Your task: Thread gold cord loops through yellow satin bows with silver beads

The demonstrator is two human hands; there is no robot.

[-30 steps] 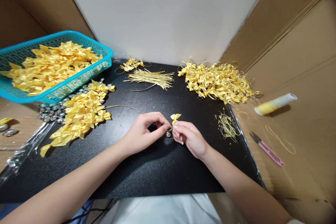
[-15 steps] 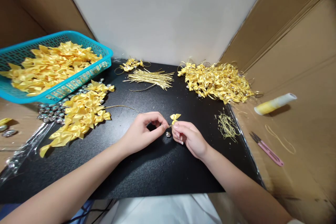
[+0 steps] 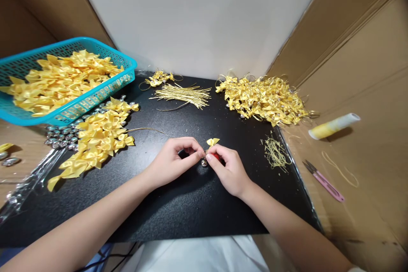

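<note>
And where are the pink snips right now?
In the head view, the pink snips lie on the right, on the brown surface just past the right edge of the black tabletop, beside the loop of yellow thread.

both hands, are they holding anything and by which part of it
The right hand seems to hold a small yellow bow by its near end. The left hand pinches just above a silvery ball; what it grips is hidden.

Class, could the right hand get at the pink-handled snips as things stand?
Probably yes: the snips lie uncovered, nothing standing between, though the right hand is busy at a yellow bow.
</note>
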